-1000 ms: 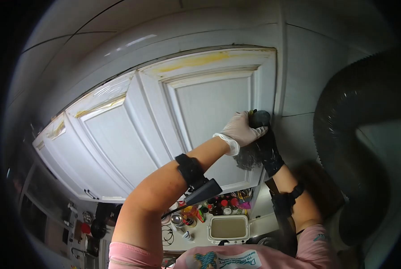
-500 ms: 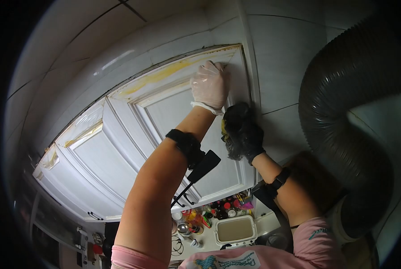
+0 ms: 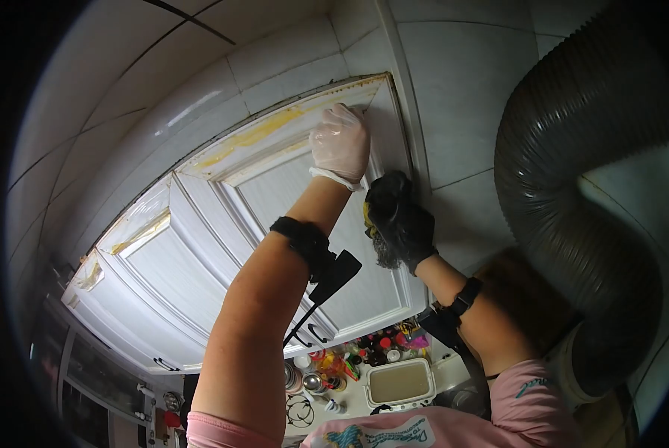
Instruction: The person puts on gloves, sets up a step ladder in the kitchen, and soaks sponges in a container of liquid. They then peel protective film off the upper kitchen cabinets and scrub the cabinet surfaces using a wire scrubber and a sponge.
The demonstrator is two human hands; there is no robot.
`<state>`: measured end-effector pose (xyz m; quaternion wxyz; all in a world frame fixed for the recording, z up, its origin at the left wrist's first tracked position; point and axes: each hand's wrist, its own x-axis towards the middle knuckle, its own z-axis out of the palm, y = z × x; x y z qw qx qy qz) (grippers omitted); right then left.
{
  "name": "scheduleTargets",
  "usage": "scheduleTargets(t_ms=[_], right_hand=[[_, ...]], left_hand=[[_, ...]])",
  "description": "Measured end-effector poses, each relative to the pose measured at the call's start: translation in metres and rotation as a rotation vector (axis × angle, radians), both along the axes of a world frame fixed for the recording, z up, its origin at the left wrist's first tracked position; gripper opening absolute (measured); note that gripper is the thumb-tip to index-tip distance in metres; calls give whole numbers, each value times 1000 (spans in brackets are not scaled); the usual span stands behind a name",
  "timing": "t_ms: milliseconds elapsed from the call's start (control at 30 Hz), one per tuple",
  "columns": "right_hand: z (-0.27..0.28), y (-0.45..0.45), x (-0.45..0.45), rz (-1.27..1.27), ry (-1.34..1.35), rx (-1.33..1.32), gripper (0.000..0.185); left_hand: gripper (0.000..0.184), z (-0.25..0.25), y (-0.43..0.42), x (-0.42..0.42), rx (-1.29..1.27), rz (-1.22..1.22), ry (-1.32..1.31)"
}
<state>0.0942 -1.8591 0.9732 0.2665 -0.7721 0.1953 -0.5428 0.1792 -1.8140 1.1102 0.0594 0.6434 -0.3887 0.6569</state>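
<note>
My left hand point(image 3: 339, 142), in a thin clear glove, is closed in a fist against the upper right of a white cabinet door point(image 3: 282, 194). Whatever its fingers may grip is hidden. Yellow-brown residue point(image 3: 263, 131) streaks the door's top rail, left of that fist. Lower and to the right, my right hand point(image 3: 405, 224) wears a black glove. Its fingers are closed on a grey wire-mesh scourer point(image 3: 386, 254), with a yellow piece point(image 3: 368, 216) showing beside it, close to the door's right edge.
A large ribbed duct hose point(image 3: 566, 142) bends down the right side. Tiled wall point(image 3: 461, 97) borders the cabinets. Below lies a counter with bottles, jars and a white-rimmed tub point(image 3: 401, 382) of murky liquid. More cabinet doors point(image 3: 114, 299) run left.
The whole view has shifted slightly, with the cabinet's upper right corner and both hands a little further left. Both hands keep nearly the same places against the door.
</note>
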Motion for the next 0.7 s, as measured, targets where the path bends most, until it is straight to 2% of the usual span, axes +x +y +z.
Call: scheduleTargets(t_ms=[233,267,333,400,433,567,700], right_hand=[[-2,0,2,-67,44,-2,62],[-2,-1,2,-69,44,1,62],[-4,-2,3,19,-120,-28,63],[-6,-2,6,-8,-107,-31,64],[-7,-3,7,-35,-96,-39,65],[-11,-4,10,-48,-72,-51,66],[-7,-2,9,-13,-56,-16,67]], left_hand=[[13,2,-4,6,23,78,38],[14,5,-3,12,28,19,39],[14,9,2,14,38,-42,42],[16,11,8,14,43,-209,66],[10,12,11,12,16,-243,61],[20,12,20,1,44,-124,217],[18,11,21,-14,104,-96,158]])
